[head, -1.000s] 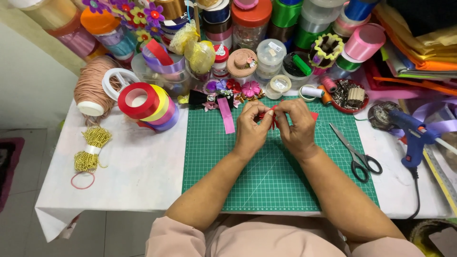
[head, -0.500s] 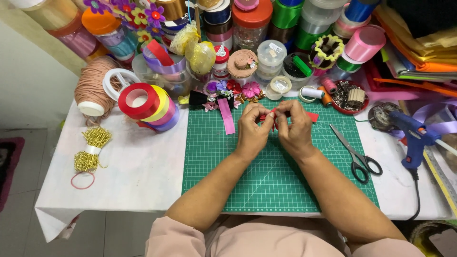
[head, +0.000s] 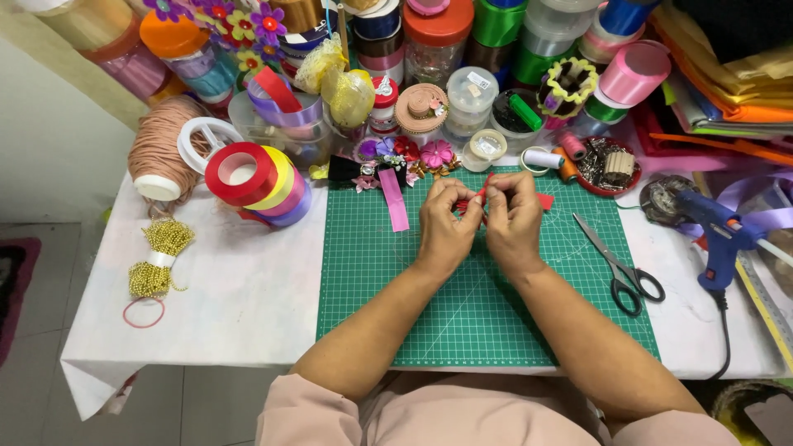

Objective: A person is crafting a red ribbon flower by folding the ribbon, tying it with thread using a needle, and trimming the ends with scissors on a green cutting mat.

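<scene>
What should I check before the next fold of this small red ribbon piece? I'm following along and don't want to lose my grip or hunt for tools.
1. Both hands on the ribbon: left hand and right hand pinch the small red ribbon piece between their fingertips. Ok.
2. Work held over the green gridded cutting mat. Ok.
3. Black-handled scissors lie beside the right forearm, on the mat's right edge. Ok.
4. Blue glue gun lies off the mat, at the far right. Ok.
5. Glue gun hot: cannot tell.
6. Fold neat: hidden by fingers, cannot tell.
</scene>
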